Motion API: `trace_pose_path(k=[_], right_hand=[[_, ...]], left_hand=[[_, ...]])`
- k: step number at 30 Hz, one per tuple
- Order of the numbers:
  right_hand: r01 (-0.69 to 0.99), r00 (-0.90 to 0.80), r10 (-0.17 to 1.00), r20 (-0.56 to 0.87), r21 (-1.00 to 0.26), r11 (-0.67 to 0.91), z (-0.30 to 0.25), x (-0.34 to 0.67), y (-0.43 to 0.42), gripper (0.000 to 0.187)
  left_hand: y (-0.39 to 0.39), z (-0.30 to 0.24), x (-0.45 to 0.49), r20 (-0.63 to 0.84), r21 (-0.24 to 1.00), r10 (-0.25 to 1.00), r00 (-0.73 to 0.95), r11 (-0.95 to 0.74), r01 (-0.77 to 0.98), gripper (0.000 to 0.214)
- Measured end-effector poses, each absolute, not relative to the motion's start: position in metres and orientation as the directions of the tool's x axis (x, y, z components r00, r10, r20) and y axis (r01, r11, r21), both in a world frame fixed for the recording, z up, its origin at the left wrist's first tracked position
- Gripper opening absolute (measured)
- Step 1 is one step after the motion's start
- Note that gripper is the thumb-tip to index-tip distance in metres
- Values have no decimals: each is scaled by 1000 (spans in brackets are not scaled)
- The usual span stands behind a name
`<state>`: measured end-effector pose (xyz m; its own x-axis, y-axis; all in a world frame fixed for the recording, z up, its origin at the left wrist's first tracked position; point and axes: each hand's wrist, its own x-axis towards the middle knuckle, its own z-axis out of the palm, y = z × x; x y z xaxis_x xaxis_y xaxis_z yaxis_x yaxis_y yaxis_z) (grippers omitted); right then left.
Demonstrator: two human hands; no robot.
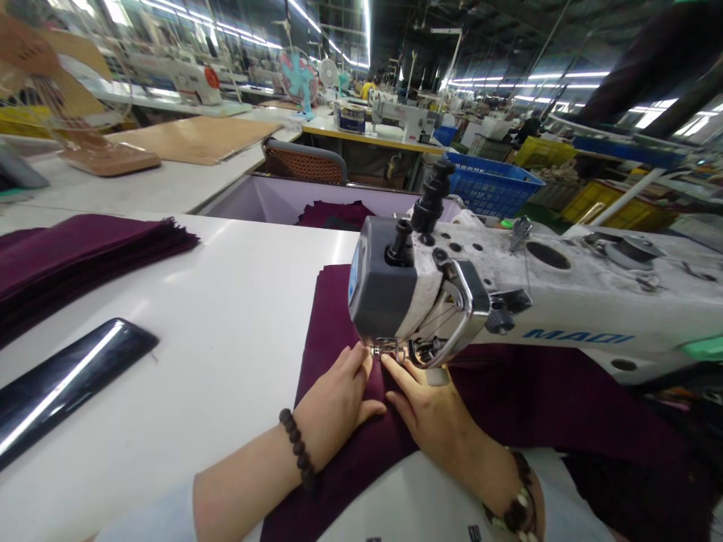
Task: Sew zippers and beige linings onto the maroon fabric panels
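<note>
A dark maroon piece of fabric [508, 399] lies under the head of a white and grey sewing machine [508, 293]. My left hand [339, 399] rests flat on the fabric, fingers together and pointing at the presser foot [387, 348]. My right hand [429, 410] lies on the fabric just right of it, fingertips touching the cloth beside the foot. Both wrists wear bead bracelets. Neither hand grips anything; they press the cloth down.
A stack of maroon fabric pieces [68, 256] sits at the left of the white table [226, 331]. A glossy black bar [62, 380] lies near the left edge. Beyond the table are a bin with more maroon cloth [333, 214], a blue crate [491, 184], fans and other sewing stations.
</note>
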<state>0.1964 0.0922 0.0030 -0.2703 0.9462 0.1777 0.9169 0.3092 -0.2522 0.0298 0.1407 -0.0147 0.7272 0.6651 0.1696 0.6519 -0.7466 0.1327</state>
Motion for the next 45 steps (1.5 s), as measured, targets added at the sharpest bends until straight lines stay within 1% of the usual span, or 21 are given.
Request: trace_pose_path(k=[4,7,12,16,21,26,30,33,37,39,45], right_hand=[[919,-274,937,217,-227,322,1,198,91,43],[919,-282,939,199,-227,324,1,198,91,43],[910,-303,936,181,-236,340,4,200,91,44],[911,-299,940,166,-242,333,5,200,91,41],[914,-292,945,151,-247,322,6,198,91,41],[914,-299,939,167,-233,333,4,199,90,42],[926,-279,946,163,-216,311,6,196,90,42],[935,-268,953,144,-200,293,8,193,90,42],[949,-251,958,142,-158,272,9,189,88,41],[951,-245,958,149,-155,267,8,188,88,42],[949,-248,959,139,-163,269,7,189,88,41]], left_hand=[[140,-18,29,152,124,670,727,-743,658,75],[139,-19,30,151,99,667,730,-745,660,75],[136,-15,32,200,45,638,744,-765,643,73],[133,-12,33,235,50,635,736,-764,644,70],[134,-10,33,217,60,638,739,-764,642,73],[136,-8,35,189,38,641,744,-762,647,75],[136,-8,35,192,15,631,752,-768,641,76],[137,-9,33,211,25,630,747,-767,641,73],[139,-10,30,235,88,628,742,-774,627,71],[140,-10,30,237,114,626,743,-777,619,71],[141,-12,30,229,132,627,745,-778,614,73]])
